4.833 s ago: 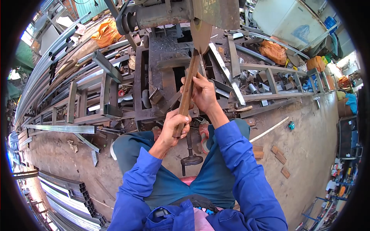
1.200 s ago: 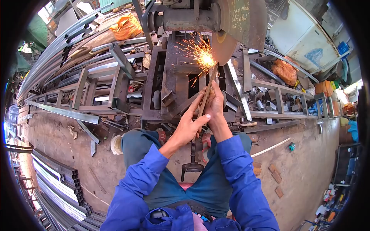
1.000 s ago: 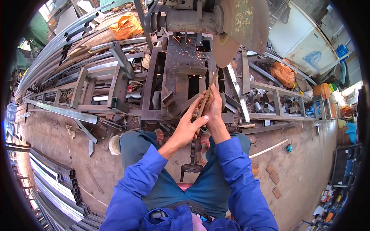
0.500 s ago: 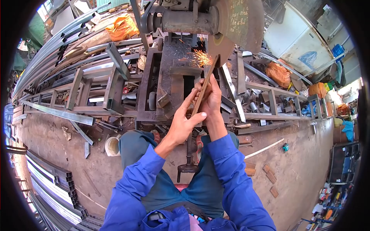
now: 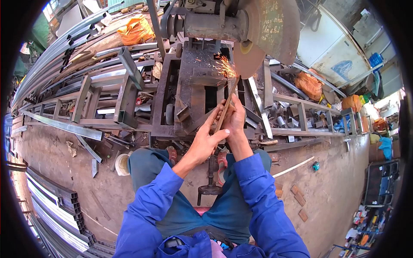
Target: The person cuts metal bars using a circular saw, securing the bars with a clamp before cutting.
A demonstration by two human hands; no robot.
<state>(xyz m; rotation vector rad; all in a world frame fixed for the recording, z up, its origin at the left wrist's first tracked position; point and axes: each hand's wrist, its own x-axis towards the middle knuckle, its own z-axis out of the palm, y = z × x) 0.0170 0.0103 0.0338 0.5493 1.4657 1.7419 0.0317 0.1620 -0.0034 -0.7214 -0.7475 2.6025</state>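
Note:
A narrow, brownish flat metal bar (image 5: 233, 89) slants upward between my hands, its far tip against the lower edge of the abrasive disc (image 5: 249, 61) of a cut-off saw. Orange sparks (image 5: 224, 66) spray to the upper left from that contact. My left hand (image 5: 203, 141) grips the near part of the bar from the left, thumb pointing to the right across it. Around the bar's middle, my right hand (image 5: 235, 119) is closed from the right side. A guard (image 5: 277, 36) with yellow handwriting covers much of the disc.
Below my hands is a screw with a crank handle (image 5: 209, 189), between my knees. Welded steel frames (image 5: 122, 96) and metal offcuts lie left and right of the saw base. Stacked square tubes (image 5: 56, 206) sit lower left. A tape measure (image 5: 316, 166) is on the floor.
The bar's tip has moved down along the disc edge and looks more foreshortened. Both hands have shifted slightly down, still gripping the bar. Sparks now fly more steeply upward.

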